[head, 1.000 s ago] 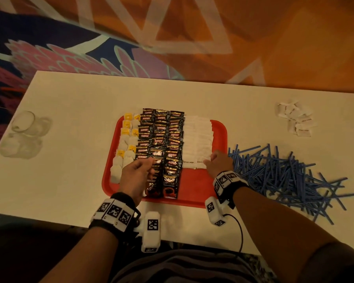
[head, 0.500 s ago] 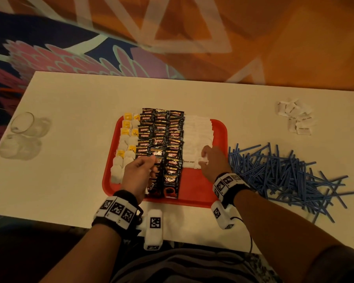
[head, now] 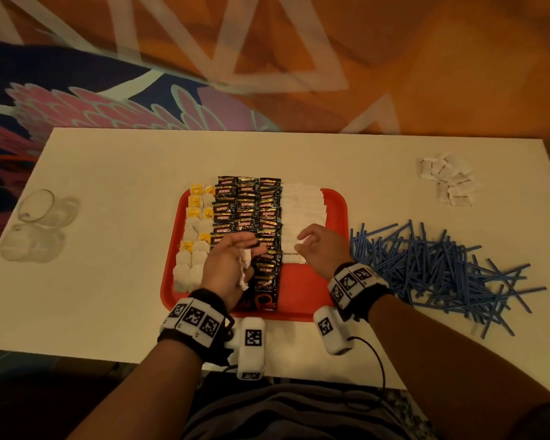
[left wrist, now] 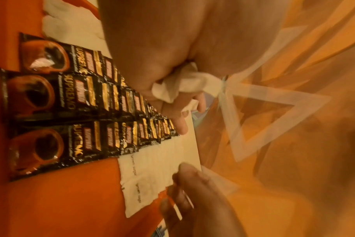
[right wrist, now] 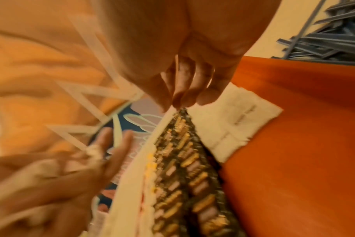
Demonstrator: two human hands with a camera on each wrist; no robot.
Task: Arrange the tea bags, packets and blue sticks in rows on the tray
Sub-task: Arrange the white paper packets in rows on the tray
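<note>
Since a second ago, the right hand (head: pixel 322 249) has slid left over the white packets (head: pixel 302 211), fingers loosely curled, holding nothing; the red tray (head: pixel 334 211) sits mid-frame, blue sticks (head: pixel 441 268) at right. Left wrist view: the left hand (left wrist: pixel 172 64) clutches crumpled white packets.

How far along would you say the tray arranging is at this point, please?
Mostly done: tea bags, black packets and white packets lie in rows on the tray. In hand: the left hand holds a few white packets while the right hand hovers at the white row's near end. Left: a small white pile and all the blue sticks, on the table.
</note>
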